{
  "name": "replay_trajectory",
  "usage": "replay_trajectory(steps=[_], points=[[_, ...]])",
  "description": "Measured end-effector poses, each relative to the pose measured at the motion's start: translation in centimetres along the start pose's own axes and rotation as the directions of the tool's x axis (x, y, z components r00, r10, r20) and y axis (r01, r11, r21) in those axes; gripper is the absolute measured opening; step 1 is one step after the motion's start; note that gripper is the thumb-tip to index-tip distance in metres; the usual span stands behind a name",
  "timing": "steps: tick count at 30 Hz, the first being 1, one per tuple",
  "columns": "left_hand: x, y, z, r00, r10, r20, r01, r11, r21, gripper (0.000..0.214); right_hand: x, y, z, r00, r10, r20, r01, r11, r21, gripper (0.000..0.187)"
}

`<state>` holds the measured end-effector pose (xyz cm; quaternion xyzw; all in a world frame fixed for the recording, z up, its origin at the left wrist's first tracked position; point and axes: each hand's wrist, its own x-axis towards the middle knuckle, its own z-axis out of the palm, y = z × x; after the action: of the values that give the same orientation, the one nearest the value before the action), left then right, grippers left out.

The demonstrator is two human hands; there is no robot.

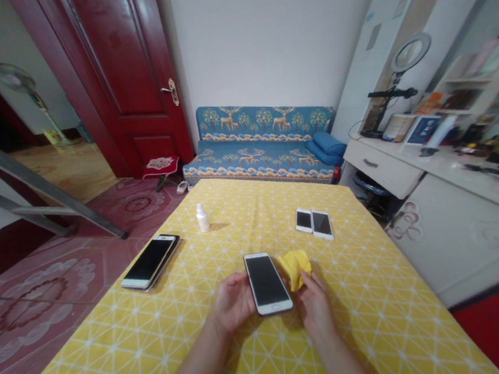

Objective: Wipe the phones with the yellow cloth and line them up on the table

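Your left grip [233, 303] is closed around a white-framed smartphone [267, 284], held above the yellow-patterned desk [372, 317]. Your right grip [315, 305] pinches a crumpled yellow cloth [295, 267] just beside the phone's edge. Farther along the desk, a small white bottle [202, 218] stands upright, its contents hidden by its opaque wall.

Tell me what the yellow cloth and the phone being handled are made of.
The yellow cloth looks like soft fabric, perhaps microfibre, given its limp crumpled folds. The phone seems glass-fronted, with a glossy dark screen; its pale rim could be metal or plastic.
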<state>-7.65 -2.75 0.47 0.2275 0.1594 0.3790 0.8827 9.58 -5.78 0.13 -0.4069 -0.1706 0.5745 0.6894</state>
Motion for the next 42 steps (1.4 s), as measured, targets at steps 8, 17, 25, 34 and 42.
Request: replay_trajectory(steps=[8,17,25,34,42], points=[[-0.4,-0.5,0.5,0.996,0.070,-0.048,-0.071,0.997,-0.022,0.036,0.0,0.3,-0.5,0.999,-0.034,0.019,0.035,0.999,-0.018,0.040],[0.2,-1.0,0.1,0.978,0.080,-0.191,-0.063,0.994,0.093,0.049,-3.1,1.1,0.4,0.705,-0.362,0.610,0.701,0.486,-0.522,0.026],[0.2,-1.7,1.0,0.978,0.076,-0.196,-0.055,0.992,0.111,0.037,-5.0,1.0,1.2,0.546,-0.275,0.792,0.812,0.405,-0.420,0.044],[0.1,-2.6,1.5,0.995,0.037,-0.095,-0.005,0.947,0.320,0.037,-2.4,0.8,0.6,0.514,-0.432,0.741,0.858,0.249,-0.450,0.048],[-0.3,-2.2,1.3,0.996,-0.064,0.063,0.040,0.944,0.328,0.054,-0.4,-0.4,-0.1,0.501,-0.579,0.643,0.834,0.125,-0.538,0.048]])
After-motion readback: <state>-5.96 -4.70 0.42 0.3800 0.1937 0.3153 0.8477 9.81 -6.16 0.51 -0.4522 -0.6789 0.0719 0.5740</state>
